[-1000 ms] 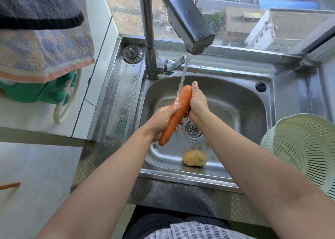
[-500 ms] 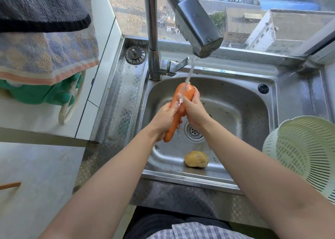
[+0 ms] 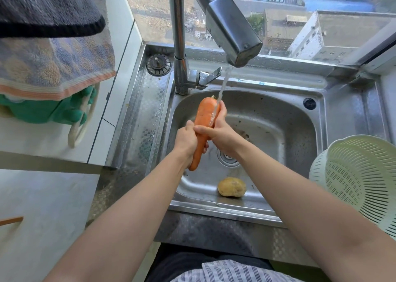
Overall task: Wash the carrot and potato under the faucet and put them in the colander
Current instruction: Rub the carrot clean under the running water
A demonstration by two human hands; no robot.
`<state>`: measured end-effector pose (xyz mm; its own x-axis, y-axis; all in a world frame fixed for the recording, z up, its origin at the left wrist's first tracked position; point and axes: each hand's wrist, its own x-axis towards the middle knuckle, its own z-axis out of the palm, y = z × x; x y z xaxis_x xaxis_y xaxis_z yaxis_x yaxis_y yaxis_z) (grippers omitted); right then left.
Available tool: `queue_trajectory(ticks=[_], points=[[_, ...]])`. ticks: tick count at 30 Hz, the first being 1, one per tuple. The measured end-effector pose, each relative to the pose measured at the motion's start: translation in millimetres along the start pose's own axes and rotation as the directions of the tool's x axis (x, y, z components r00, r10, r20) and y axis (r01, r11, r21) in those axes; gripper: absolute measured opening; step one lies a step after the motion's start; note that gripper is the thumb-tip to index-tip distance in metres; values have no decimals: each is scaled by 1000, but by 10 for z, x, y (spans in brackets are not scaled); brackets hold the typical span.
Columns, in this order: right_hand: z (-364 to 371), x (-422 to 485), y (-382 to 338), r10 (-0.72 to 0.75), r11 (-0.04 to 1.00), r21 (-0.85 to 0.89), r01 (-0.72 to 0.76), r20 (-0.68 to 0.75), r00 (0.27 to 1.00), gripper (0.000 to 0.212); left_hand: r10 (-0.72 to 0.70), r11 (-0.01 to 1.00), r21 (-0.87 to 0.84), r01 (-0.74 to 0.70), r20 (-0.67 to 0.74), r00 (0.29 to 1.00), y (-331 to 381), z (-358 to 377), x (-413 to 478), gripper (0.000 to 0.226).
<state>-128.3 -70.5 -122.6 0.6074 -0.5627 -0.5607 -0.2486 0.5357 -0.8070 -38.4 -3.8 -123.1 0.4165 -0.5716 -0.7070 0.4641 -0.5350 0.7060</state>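
An orange carrot [image 3: 205, 116] is held tilted over the steel sink [image 3: 278, 119], thick end up under the water running from the faucet [image 3: 233, 31]. My left hand [image 3: 186, 139] grips its lower half. My right hand [image 3: 221, 133] wraps its upper half, fingers along the right side where the stream hits. A yellowish potato [image 3: 231, 187] lies on the sink floor near the front edge, apart from both hands. The pale green colander [image 3: 360, 179] sits on the counter to the right of the sink and holds nothing I can see.
A drain [image 3: 228, 156] lies under my right wrist. A loose strainer plug [image 3: 158, 64] rests on the sink's left ledge. Towels [image 3: 53, 46] and a green glove [image 3: 49, 110] hang at the left. A window runs behind the faucet.
Both hands slid down the carrot, baring its thick top under the stream. The potato and colander stayed put.
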Motion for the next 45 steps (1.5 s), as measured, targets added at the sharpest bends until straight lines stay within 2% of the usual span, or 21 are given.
queue_trajectory(ticks=[5,6,8,10,12,16,20,22,25,27,28,30,32,34,36,37,39,40,41,43,45], points=[[143,171,6,-106,992,-103,69,-409,906,70,20,999,34,-21,12,1000,-12,53,-70,56],[137,197,-2,-95,994,-88,63,-425,900,67,32,997,63,-33,14,999,-12,58,-75,57],[71,180,-8,-29,999,-37,19,-300,954,73,40,996,82,-42,17,999,-1,40,-52,58],[1,110,17,28,999,-18,-30,-96,995,97,34,996,83,-35,18,999,7,7,-25,58],[-27,74,68,14,1000,-17,-15,-66,998,109,35,995,89,-38,30,999,2,-16,-19,58],[-45,194,25,20,998,68,9,-421,907,79,-27,994,112,3,217,976,37,-29,9,61],[-117,250,8,116,991,120,-56,-577,808,76,-126,969,246,30,385,914,119,-87,19,53],[-196,259,26,132,988,154,-34,-691,710,79,-29,891,430,-150,383,923,91,-123,-13,39],[-354,231,68,245,948,319,20,-766,594,84,331,611,670,-422,269,905,-12,-92,-8,35],[-407,188,130,279,929,368,41,-769,575,85,431,546,757,-358,112,895,-22,8,33,51],[-423,164,154,276,930,364,43,-774,570,85,357,634,728,-262,26,934,2,55,57,51],[-458,115,174,247,942,333,47,-780,574,90,-35,878,478,15,34,999,58,98,106,48],[-503,66,153,196,944,315,95,-772,604,96,-394,906,279,319,275,877,113,75,97,48],[-523,26,110,142,941,304,150,-756,639,93,-465,885,207,416,386,797,84,72,118,48],[-510,2,80,95,947,270,174,-752,652,82,-375,903,310,297,234,897,36,110,82,49],[-482,-15,56,68,953,244,182,-755,652,78,-219,871,471,141,114,969,-8,123,95,52],[-402,-44,1,-8,974,143,178,-759,651,74,131,590,801,-99,26,991,-97,130,117,58],[-354,-53,-19,-57,983,72,166,-750,659,73,204,542,825,-160,55,977,-132,169,107,60],[-297,-63,-33,-111,987,-1,162,-733,671,72,207,616,762,-201,90,974,-151,222,96,63],[-148,-67,-29,-247,968,-151,199,-689,681,68,149,917,351,-191,144,978,-128,356,36,69],[12,-91,-27,-379,924,-292,246,-625,683,59,74,997,-23,-72,150,986,-113,440,-27,61]])
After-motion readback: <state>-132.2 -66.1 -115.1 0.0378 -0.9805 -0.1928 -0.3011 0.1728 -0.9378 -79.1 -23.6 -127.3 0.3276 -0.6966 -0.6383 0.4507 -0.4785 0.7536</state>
